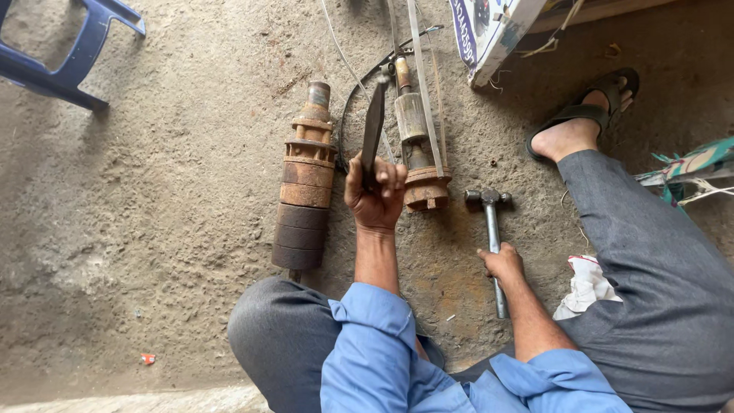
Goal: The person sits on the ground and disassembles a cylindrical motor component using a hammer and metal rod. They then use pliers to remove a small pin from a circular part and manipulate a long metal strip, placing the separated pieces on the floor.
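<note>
Head view: looked down on a person seated on a rough, stained concrete floor [153, 229], knees apart.
Clothing: blue sleeves and grey trousers filled the near edge.
Floor near knees: a rusty brown stain lay between the legs; a small red scrap [147, 358] lay near the left knee, by a paler strip at the bottom edge.
White cloth [585, 284]: crumpled, lay against the right leg.
Right hand [502, 262]: fingers curled over the handle of the ball-peen hammer [493, 229], which lay flat on the floor with its steel head pointing away.
Left hand [375, 195]: fingers wrapped tightly round the lower end of a flat dark chisel [373, 130], held upright with its far end raised.
Rusty pump stack [304, 183]: a ringed cylinder, lay lengthwise just left of the left hand, touching the floor.
Rusty pump shaft piece [417, 145]: narrower, with a flanged end, lay just right of the left hand, between chisel and hammer.
Cables and straps [424, 84]: a black cable and pale straps ran over that piece toward the top edge.
Sandalled foot [585, 115]: rested on the floor, far right.
Cardboard box [493, 27]: white with a dark blue printed side, at the top edge.
Blue plastic chair [73, 46]: top left corner, well apart.
</note>
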